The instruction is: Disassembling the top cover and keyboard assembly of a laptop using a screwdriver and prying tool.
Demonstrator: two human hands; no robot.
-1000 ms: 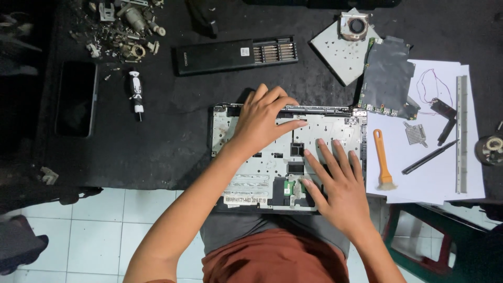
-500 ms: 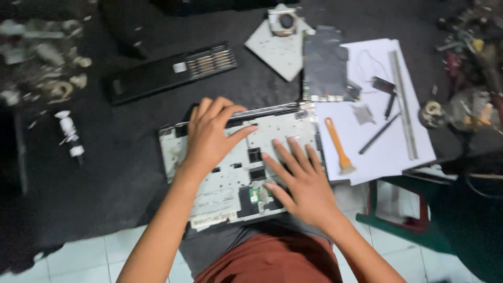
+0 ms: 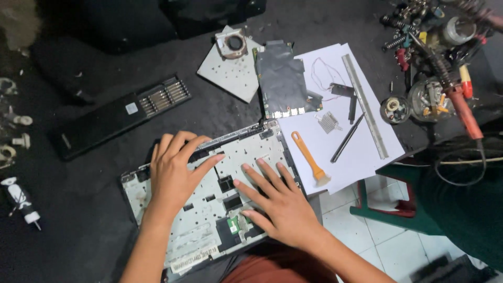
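Note:
A pale grey opened laptop shell (image 3: 209, 220) lies tilted at the near edge of a black work surface, partly over my lap. My left hand (image 3: 175, 170) rests flat on its upper left part, fingers spread. My right hand (image 3: 275, 202) lies flat on its right half, fingers apart and pointing up-left. Neither hand grips anything. An orange-handled brush (image 3: 308, 157) lies just right of the shell on white paper (image 3: 361, 152).
A dark circuit board (image 3: 283, 81), a metal ruler (image 3: 365, 105) and a black tool (image 3: 347, 139) lie on or near the paper. A black screwdriver-bit case (image 3: 120, 115) sits far left; a fan plate (image 3: 230, 57) behind. Soldering gear (image 3: 445, 73) crowds the right.
The view has swung to the right, bringing the soldering gear into sight. Both hands stay flat on the laptop shell, which now looks more tilted.

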